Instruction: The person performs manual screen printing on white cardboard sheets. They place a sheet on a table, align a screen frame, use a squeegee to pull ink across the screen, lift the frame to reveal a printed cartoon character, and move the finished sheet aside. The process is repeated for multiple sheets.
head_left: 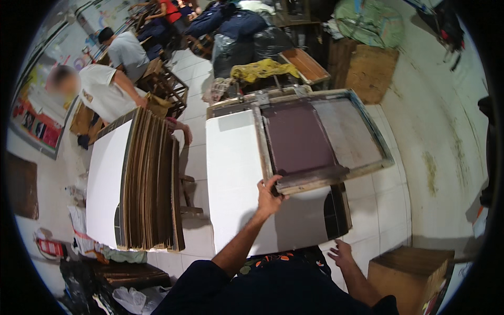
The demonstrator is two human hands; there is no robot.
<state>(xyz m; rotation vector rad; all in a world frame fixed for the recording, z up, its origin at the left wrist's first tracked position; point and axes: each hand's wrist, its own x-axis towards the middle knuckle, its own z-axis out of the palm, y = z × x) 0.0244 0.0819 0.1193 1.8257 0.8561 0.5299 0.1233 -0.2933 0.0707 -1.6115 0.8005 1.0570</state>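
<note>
- Spreading its fingers loosely, the right hand (342, 253) holds nothing, just off the near right corner of a dark board (336, 214).
- The left hand (269, 198) has its fingers closed around the near left corner of a wooden frame (362, 171).
- Under that arm, a white sheet (233, 163) covers most of the dark board.
- The wooden frame lies over the right part of the sheet and juts past the board; whether they touch, I cannot tell. A purple panel (299, 134) fills its middle, and a dark bar (315, 177) rests along its near side.
- Well apart to the left stands a stack of brown boards (149, 184).
- Beyond the stack, a co-worker in white (107, 89) bends forward.
- Behind the frame are a yellow cloth (262, 70) and black bags (236, 52).
</note>
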